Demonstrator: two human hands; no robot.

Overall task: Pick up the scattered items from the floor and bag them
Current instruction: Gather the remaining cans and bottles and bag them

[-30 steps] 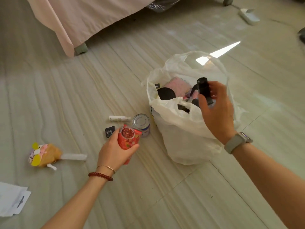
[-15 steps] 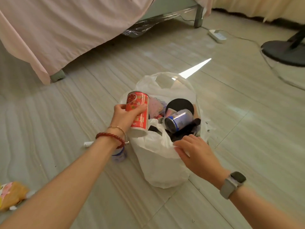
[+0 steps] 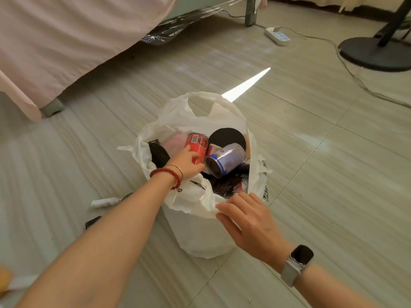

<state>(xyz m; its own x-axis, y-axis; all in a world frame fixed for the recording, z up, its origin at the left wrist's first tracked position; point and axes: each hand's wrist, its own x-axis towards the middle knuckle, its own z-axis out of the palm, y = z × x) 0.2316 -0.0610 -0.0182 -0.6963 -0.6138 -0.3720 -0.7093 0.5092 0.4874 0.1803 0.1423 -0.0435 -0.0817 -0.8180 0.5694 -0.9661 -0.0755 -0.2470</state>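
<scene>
- Left hand: forearm reaches in over the near-left rim of the white plastic bag; palm down, fingers curled around the lower part of a red can. Grip closed on the can.
- Red can: inside the bag mouth, tilted, barcode near its far end facing up; upper half clear of the fingers.
- Right hand: palm down at the bag's near rim, fingertips pinching the plastic edge and holding the mouth open. Closed lightly on the bag film.
- Bag: stands on the tile floor, mouth wide, one handle loop upright on the far side.
- Contents beside the left grip: blue-and-silver can just right of the red can, lying on its side, open end toward the camera; black disc beyond it; pink notebook left of the red can, touching it.
- Floor, left of the left forearm: small white tube; small black item nearer, partly hidden by the arm.
</scene>
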